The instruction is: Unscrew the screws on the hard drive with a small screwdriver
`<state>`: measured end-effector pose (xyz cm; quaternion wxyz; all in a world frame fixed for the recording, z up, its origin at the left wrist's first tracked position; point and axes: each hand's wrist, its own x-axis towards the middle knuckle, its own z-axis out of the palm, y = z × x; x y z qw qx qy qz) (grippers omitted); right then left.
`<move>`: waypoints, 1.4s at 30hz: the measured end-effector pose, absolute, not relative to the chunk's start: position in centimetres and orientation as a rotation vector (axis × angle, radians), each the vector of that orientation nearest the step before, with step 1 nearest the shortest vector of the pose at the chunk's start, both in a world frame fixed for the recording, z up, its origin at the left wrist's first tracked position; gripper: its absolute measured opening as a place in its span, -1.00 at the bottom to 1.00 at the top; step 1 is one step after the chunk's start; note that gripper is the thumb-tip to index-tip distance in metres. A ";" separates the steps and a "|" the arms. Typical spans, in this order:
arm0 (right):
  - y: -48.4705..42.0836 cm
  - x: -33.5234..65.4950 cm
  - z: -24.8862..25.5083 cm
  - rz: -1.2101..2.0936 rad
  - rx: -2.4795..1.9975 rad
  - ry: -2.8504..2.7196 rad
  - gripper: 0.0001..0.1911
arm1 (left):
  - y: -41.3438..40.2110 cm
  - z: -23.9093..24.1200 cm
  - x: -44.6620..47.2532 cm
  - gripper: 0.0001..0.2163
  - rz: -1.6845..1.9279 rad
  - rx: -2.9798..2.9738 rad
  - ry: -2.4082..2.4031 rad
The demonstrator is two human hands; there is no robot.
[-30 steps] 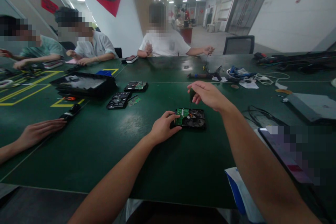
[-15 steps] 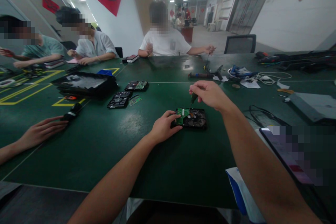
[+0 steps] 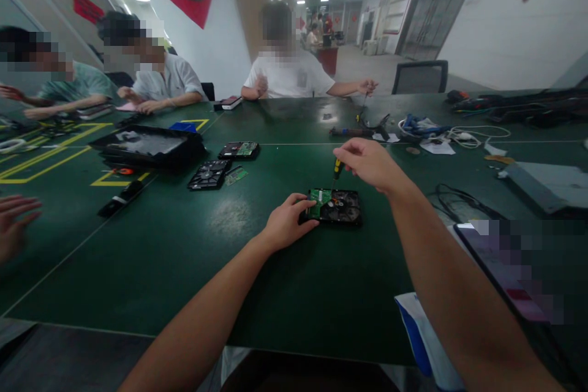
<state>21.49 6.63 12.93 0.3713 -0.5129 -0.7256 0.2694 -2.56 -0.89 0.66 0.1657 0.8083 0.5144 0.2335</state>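
A hard drive (image 3: pixel 344 207) lies on the green table with its green circuit board facing up. My left hand (image 3: pixel 290 220) grips its left end, fingertips on the top edge and board, thumb along the near side. My right hand (image 3: pixel 365 162) pinches the handle of a small black and yellow screwdriver (image 3: pixel 337 168) above the drive. The screwdriver stands nearly upright, its thin shaft pointing down to the board's right edge. Whether the tip sits in a screw is too small to tell.
Two more hard drives (image 3: pixel 209 174) and a loose circuit board (image 3: pixel 236 176) lie to the left, near a black tray (image 3: pixel 149 146). A co-worker's hand (image 3: pixel 16 226) is at the left edge, near a black object (image 3: pixel 120 199). A phone-like screen (image 3: pixel 500 275) and cables (image 3: pixel 452 202) lie right.
My right hand has shifted slightly on the screwdriver, and more of its yellow handle shows. The co-worker's hand at left has let go of the black object and drawn back left.
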 end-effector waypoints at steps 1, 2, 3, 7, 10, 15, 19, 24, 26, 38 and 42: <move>6.6 21.5 12.9 0.671 -1.348 -1.844 -0.70 | -0.9 0.7 -2.6 -0.53 0.662 2.303 1.462; 6.6 21.5 12.9 0.657 -1.375 -1.831 -0.71 | -0.9 0.7 -2.6 -0.52 0.660 2.303 1.459; 6.5 21.4 13.0 0.654 -1.388 -1.825 -0.73 | -0.9 0.7 -2.6 -0.52 0.661 2.303 1.457; 6.3 21.4 13.2 0.775 -1.276 -1.870 -0.77 | -0.9 0.6 -2.5 -0.54 0.675 2.305 1.452; 6.3 21.4 13.2 0.906 -1.185 -1.886 -0.74 | -0.9 0.6 -2.5 -0.53 0.683 2.306 1.449; 6.6 21.2 12.6 1.073 -1.126 -1.800 -0.76 | -0.9 0.5 -2.6 -0.53 0.676 2.302 1.455; 6.5 21.2 12.6 1.129 -1.098 -1.814 -0.76 | -0.9 0.5 -2.6 -0.53 0.668 2.307 1.455; 6.5 21.4 12.9 0.861 -1.234 -1.835 -0.76 | -0.9 0.5 -2.6 -0.53 0.673 2.315 1.460; 6.7 21.5 12.8 0.815 -1.308 -1.806 -0.77 | -0.9 0.5 -2.6 -0.53 0.665 2.315 1.462; 6.5 21.2 12.8 1.098 -1.096 -1.780 -0.78 | -0.9 0.4 -2.7 -0.53 0.675 2.305 1.451; 6.6 21.2 12.6 1.166 -1.075 -1.726 -0.78 | -0.9 0.4 -2.7 -0.52 0.685 2.303 1.446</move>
